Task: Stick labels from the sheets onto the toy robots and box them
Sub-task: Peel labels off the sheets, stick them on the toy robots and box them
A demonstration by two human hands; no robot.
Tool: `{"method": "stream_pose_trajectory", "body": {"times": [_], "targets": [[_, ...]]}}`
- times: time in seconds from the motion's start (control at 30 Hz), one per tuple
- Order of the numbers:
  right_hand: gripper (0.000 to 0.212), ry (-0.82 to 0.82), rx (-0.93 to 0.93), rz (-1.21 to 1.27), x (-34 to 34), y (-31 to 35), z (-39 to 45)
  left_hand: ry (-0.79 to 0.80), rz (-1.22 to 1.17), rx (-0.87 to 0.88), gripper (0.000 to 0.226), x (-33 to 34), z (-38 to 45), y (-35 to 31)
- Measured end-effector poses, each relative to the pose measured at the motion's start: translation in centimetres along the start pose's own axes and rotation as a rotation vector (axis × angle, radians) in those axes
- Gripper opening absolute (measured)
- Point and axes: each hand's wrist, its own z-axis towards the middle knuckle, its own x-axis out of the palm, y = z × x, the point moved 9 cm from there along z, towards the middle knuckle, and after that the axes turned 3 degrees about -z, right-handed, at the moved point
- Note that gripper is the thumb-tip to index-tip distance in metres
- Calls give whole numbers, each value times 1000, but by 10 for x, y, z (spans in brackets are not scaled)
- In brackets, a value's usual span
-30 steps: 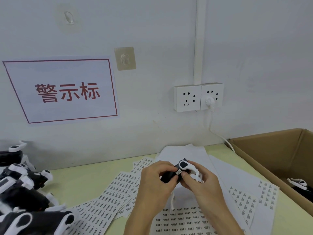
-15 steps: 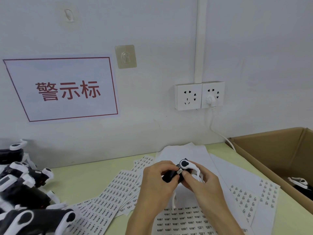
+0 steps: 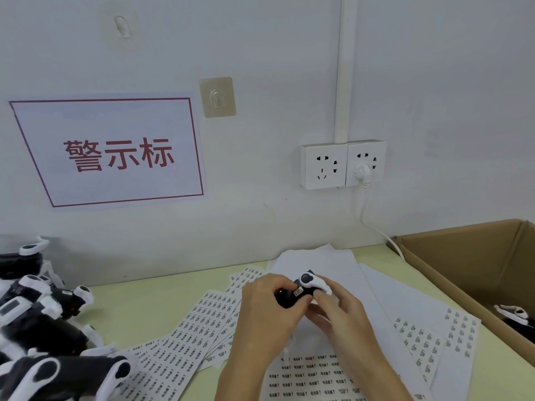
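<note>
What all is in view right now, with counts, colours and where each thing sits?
toy robot in hand: one, black and white, small label on it, held over the sheets.
toy robot pile: several, exact count unclear, black and white, table's left edge.
label sheets: several overlapping, white with dark print, spread across the table.
cardboard box: one, brown, open, far right; a robot lies inside.
table: one, pale green.
wall sign: one, white, red border and characters.
sockets: two, white; a white plug in the right one.
adhesive hooks: two, on the wall.
left hand: grips the robot.
right hand: grips the robot.
</note>
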Motion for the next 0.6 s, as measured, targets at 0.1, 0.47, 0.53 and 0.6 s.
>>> {"method": "stream_pose_trajectory", "body": {"times": [0.1, 0.47, 0.53, 0.6], "targets": [[29, 10, -2, -4, 2, 2, -1, -51, 44, -14, 12, -2, 0, 2], [25, -88, -45, -102, 2, 6, -4, -48, 306, 4, 24, 14, -3, -11], [24, -102, -40, -110, 1, 5, -4, -47, 341, 13, 27, 16, -4, -12], [24, -104, -36, -112, 2, 5, -5, -42, 403, 22, 30, 19, -5, -13]]}}
